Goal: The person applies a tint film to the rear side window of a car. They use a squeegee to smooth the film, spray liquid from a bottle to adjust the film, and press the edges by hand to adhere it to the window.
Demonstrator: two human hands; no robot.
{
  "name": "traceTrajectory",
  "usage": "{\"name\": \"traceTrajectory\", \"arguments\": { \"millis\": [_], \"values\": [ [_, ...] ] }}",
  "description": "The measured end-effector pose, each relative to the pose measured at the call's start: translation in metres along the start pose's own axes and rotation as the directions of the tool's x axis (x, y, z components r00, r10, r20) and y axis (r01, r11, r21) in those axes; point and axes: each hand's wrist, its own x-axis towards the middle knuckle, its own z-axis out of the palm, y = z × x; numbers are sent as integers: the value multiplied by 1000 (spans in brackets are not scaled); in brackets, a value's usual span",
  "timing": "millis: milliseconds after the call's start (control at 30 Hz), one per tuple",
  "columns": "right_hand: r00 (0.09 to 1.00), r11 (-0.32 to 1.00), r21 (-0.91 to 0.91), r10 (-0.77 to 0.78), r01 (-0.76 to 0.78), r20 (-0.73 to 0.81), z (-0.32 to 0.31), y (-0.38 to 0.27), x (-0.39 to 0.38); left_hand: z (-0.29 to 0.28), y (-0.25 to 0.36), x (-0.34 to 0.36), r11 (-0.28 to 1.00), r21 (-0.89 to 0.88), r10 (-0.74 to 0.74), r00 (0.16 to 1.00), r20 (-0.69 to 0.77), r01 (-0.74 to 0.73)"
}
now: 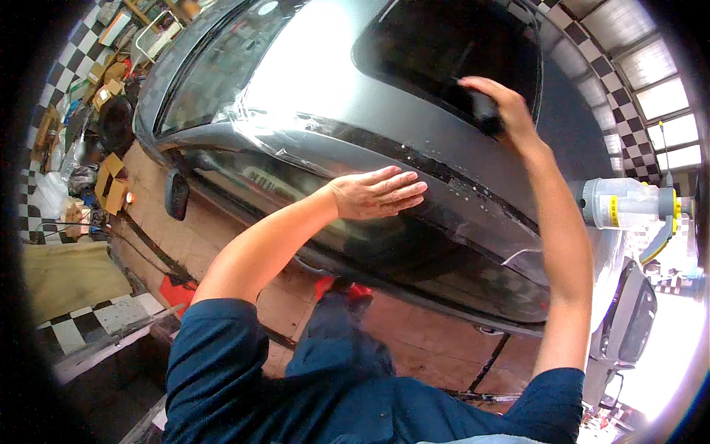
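Observation:
A grey car (318, 59) with a dark glass sunroof (444, 52) stands in front of me. On its roof, by the sunroof's near edge, my right hand (512, 111) is closed around a black rounded object (482, 107); its exact kind does not show. My left hand (379, 194) is flat with fingers stretched out and nothing in it, over the roof's near edge above the side windows. Whether it touches the car I cannot tell. Wrinkled clear film (270, 140) lies along the roof edge, and white droplets (444, 174) dot the dark strip beside my hands.
A clear pump sprayer (621, 203) with a grey and yellow handle lies sideways at the right. The car's wing mirror (176, 194) sticks out at left. Cardboard boxes (112, 185), a tyre (117, 124) and clutter line the left wall. Another vehicle (629, 318) stands at right.

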Motion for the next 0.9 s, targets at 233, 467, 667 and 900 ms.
{"name": "traceTrajectory", "arguments": {
  "millis": [233, 467, 667, 900],
  "values": [
    [986, 961, -222, -163, 163, 15, 81, -31, 31, -1, -2, 5, 1000, 6, 24, 999, -26, -24],
    [942, 960, -123, -215, 253, 259, 112, -121, -21, 13, 1, -2, 995, -76, 70, 996, 53, -66],
    [997, 976, -204, -61, 69, 46, 61, -72, 27, 2, -2, 0, 1000, -8, -9, 998, -69, 9],
    [960, 954, -170, -215, 245, 177, 107, -106, -8, 45, 13, -29, 999, 17, 37, 996, -80, -35]
  ]
}}
